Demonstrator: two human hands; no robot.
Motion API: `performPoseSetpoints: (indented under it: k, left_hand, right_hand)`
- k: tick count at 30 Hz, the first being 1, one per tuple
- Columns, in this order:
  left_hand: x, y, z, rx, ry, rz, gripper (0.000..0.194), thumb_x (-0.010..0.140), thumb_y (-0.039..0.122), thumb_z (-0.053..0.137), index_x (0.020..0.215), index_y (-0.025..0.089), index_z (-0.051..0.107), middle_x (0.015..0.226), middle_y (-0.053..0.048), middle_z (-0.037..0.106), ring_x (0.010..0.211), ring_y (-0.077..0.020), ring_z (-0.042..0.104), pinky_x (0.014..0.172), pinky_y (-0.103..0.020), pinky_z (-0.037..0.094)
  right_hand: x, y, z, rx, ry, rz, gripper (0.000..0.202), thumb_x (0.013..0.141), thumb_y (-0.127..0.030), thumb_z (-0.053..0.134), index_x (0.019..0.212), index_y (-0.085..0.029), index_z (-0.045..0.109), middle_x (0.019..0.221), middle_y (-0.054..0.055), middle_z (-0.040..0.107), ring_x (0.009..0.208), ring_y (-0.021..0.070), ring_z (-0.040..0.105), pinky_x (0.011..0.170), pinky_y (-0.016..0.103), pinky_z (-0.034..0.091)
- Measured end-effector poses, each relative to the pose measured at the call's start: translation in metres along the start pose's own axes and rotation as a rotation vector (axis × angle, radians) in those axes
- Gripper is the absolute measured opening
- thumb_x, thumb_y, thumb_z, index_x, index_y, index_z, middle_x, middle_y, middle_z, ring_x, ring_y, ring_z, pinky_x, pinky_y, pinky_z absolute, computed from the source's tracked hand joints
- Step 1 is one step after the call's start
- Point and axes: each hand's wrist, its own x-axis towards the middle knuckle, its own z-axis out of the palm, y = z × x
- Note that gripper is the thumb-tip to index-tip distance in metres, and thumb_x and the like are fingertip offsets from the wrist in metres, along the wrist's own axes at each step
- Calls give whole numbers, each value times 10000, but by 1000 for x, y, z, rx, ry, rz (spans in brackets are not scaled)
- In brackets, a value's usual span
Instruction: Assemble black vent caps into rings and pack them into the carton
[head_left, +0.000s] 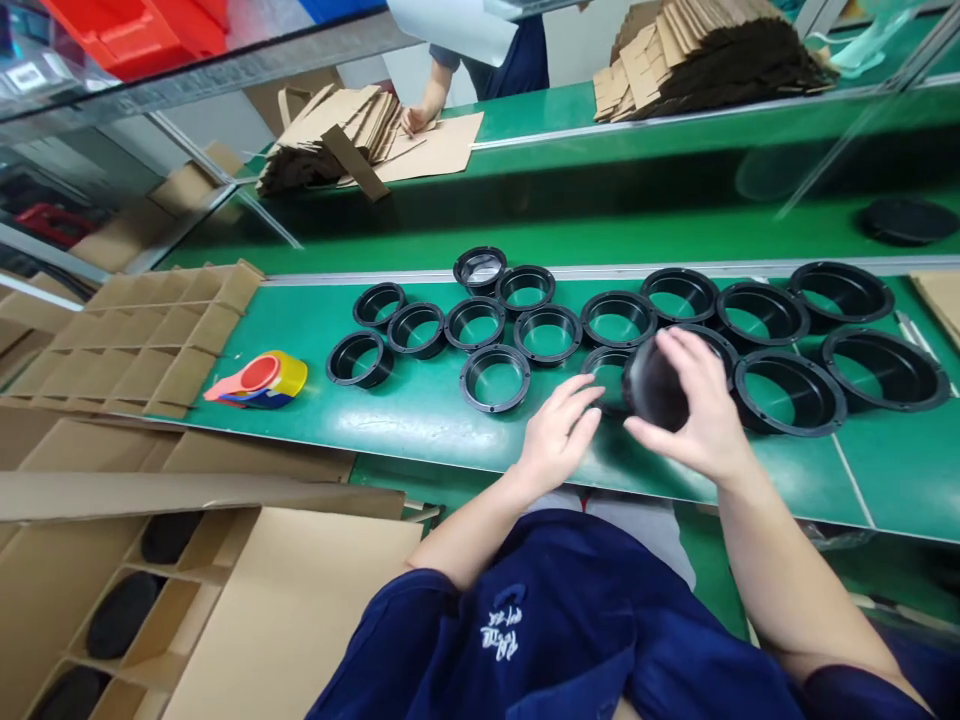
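The person's right hand [694,405] holds a black ring part [654,385] tilted up on edge just above the green worktop [420,415], near its front edge and right of the middle. The grip is closed around the part: the fingers curl over its top and right side and the thumb runs along underneath, so the part sits in the left half of the hand with its dark face turned left. The part is blurred, so I cannot quite tell whether that face is open or solid. The left hand [559,435] hovers just left of the part, its fingers loosely spread and pointing right, the tips close to the part's rim but seemingly not touching it, and holding nothing.

Directly behind the held part, a flat black ring [606,368] lies on the worktop, partly hidden by the hands. More black rings lie in loose rows beyond: smaller ones [495,377] to the left, larger ones [789,392] to the right. A red, yellow and blue tape dispenser [259,381] lies further left on the worktop. A cardboard divider grid [150,335] sits at the far left, and a carton with dark parts in its cells [124,610] stands at the near left. Across the far bench, another person's hand [414,118] rests on flat cardboard sheets [442,148].
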Motion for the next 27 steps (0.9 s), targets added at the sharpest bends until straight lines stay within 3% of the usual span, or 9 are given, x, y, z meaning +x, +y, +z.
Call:
performPoseSetpoints:
  k: [3, 7, 11, 15, 18, 23, 25, 27]
  left_hand:
    - [1, -11, -4, 288, -106, 136, 347, 987, 441, 585, 1249, 250, 708, 1407, -120, 621, 1288, -328, 580, 1151, -522, 408]
    - [-14, -16, -12, 344, -103, 178, 302, 1003, 368, 555, 1188, 188, 712, 1218, -157, 692, 1167, -308, 647, 1048, -472, 502]
    - [-34, -11, -27, 313, 36, 197, 232, 1006, 293, 546, 1158, 201, 693, 1325, -143, 638, 999, -216, 702, 886, -370, 590]
    - [-40, -7, -39, 285, 239, 202, 142, 992, 255, 583, 1067, 183, 679, 1226, -129, 669, 816, -145, 689, 636, -265, 569]
    - [-36, -3, -45, 284, 279, 195, 113, 980, 240, 605, 1033, 181, 686, 1184, -127, 686, 925, -180, 698, 631, -259, 557]
    - [-28, 11, -61, 306, 318, 201, 103, 970, 217, 624, 1018, 180, 707, 1152, -106, 701, 873, -150, 687, 632, -246, 533]
    - [-22, 16, -69, 312, 339, 212, 97, 966, 218, 632, 1003, 179, 712, 1129, -94, 709, 827, -133, 674, 615, -237, 520]
    - [-15, 17, -74, 320, 340, 219, 95, 963, 219, 634, 997, 180, 714, 1104, -84, 716, 823, -132, 673, 611, -231, 522]
  right_hand:
    - [8, 16, 1, -125, -20, 38, 955, 859, -657, 680, 1623, -228, 300, 1595, 187, 306, 1431, 466, 320, 1156, 664, 311]
    - [7, 8, 15, -222, -197, -50, 932, 890, -684, 621, 1609, -173, 323, 1564, 228, 324, 1389, 475, 345, 1120, 673, 348]
    - [8, -6, 28, -283, -317, -111, 935, 895, -713, 587, 1581, -118, 364, 1547, 261, 329, 1373, 475, 350, 1099, 651, 379]
    - [13, -7, 46, -375, -433, -120, 958, 889, -729, 586, 1561, -75, 390, 1547, 282, 328, 1379, 474, 353, 1118, 626, 363]
    - [12, -9, 53, -431, -451, -158, 962, 936, -715, 522, 1592, -45, 309, 1607, 304, 223, 1448, 492, 272, 1164, 667, 263]
    - [25, -29, 34, -394, -388, -179, 800, 1060, -572, 298, 1657, -88, 75, 1691, 203, 51, 1550, 404, 91, 1227, 625, 183]
    - [32, -32, 33, -397, -327, -139, 820, 1058, -575, 294, 1652, -57, 68, 1693, 196, 45, 1554, 395, 81, 1241, 602, 175]
    - [33, -29, 41, -409, -360, -128, 799, 1064, -558, 291, 1638, -24, 139, 1680, 214, 116, 1549, 381, 141, 1245, 581, 193]
